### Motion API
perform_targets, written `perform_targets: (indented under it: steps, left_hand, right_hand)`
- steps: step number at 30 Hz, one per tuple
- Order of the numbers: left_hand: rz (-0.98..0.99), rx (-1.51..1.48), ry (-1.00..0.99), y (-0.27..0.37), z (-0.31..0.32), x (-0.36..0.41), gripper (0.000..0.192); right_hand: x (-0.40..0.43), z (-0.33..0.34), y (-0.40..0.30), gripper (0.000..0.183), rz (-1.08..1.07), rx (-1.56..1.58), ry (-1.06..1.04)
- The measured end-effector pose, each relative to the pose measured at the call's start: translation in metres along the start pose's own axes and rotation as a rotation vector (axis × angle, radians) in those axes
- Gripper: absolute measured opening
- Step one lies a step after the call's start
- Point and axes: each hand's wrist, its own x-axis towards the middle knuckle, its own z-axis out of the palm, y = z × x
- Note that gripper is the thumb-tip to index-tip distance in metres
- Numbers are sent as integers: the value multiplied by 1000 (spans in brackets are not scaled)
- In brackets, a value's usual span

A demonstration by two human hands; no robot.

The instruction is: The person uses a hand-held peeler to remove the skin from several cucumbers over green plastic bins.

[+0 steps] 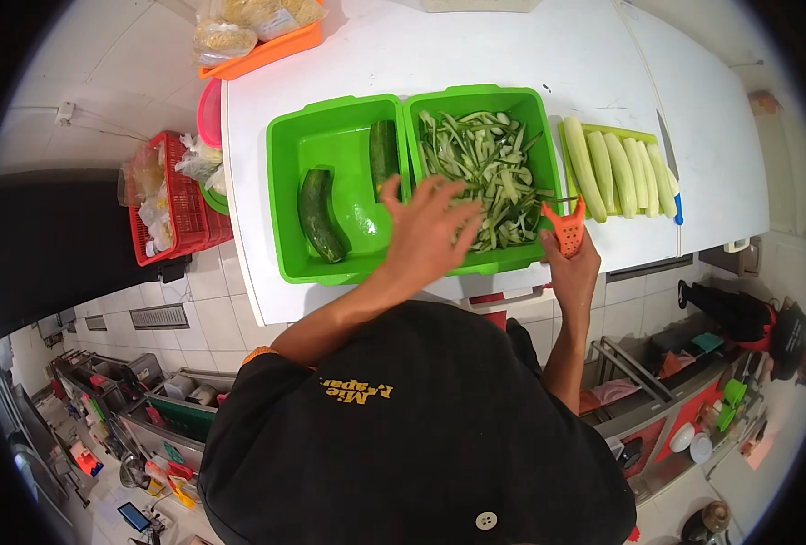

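Observation:
My right hand grips an orange vegetable peeler, its metal blade pointing up beside the right rim of a green tub. That tub holds a heap of green and pale peel strips. With fingers spread and nothing in it, my left hand is over the near part of the two tubs, where they meet. In the left green tub lie two dark green cucumbers or zucchini: a curved one and a straighter one, whose near end is partly hidden by my left hand.
Several peeled pale vegetables lie on a green board at the right; a blue handle shows beside them. An orange tray with bagged food stands at the table's far left. Left of the white table is a red crate. Another person is at far right.

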Motion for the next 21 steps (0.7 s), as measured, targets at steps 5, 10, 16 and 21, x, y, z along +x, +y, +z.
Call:
perform_targets:
  steps: [5,10,16,21]
  left_hand:
    - [-583,-126,466,-86,19,19,36]
    - [-775,-163,0,-148,55,8,49]
    - [-857,-1477,133,-139,3,5,51]
    - [-310,-1976,80,-62,-25,8,42]
  right_hand:
    - [0,4,12,44,94,-101,-26]
    - [-16,24,-14,49,-189,291,-194]
    - [8,50,-4,52,-454,-163,26]
    - [-20,45,-63,46,-870,-5,79]
